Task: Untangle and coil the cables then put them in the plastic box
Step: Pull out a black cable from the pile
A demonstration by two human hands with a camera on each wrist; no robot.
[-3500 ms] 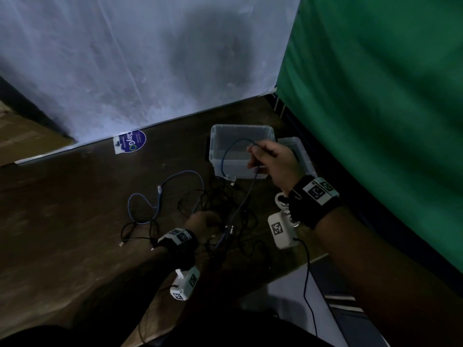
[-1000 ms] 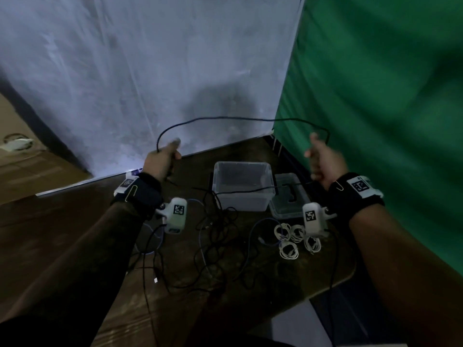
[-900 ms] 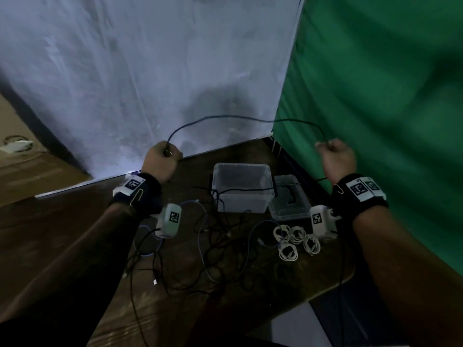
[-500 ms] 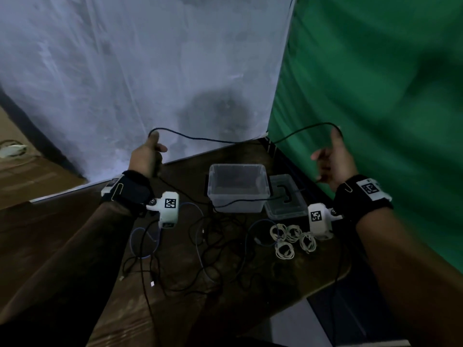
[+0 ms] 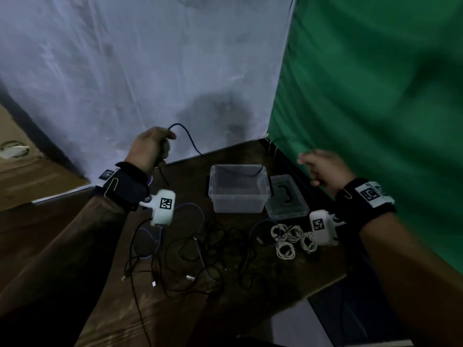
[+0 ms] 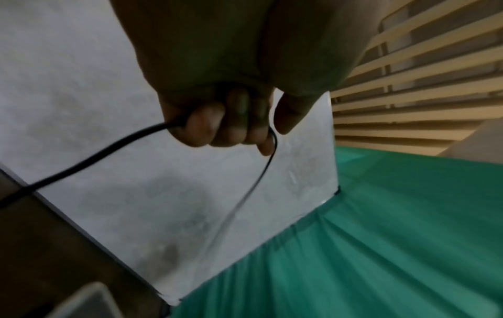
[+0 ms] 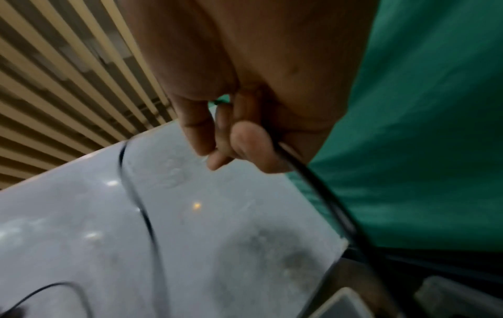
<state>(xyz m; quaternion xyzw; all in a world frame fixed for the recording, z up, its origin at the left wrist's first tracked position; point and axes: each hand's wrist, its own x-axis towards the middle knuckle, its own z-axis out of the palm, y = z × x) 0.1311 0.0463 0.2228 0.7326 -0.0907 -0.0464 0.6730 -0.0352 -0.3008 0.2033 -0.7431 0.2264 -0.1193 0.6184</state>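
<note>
**Black cable held up between both hands above the box**

White and green backdrops (image 5: 375, 96) meet in a corner behind a dark wooden table (image 5: 288, 284). On it stands the clear plastic box (image 5: 238, 194), open, its lid (image 5: 285, 199) just to the right. Nearer lies a tangle of dark cables (image 5: 200, 251), with small white coiled cables (image 5: 290, 240) beside it. Left hand (image 5: 151, 146), raised, has its fingers curled round a black cable (image 5: 186, 136) that droops toward the box. Right hand (image 5: 323, 169), well apart and raised too, pins the same cable under curled fingers (image 7: 250, 146) in the wrist view.
</note>
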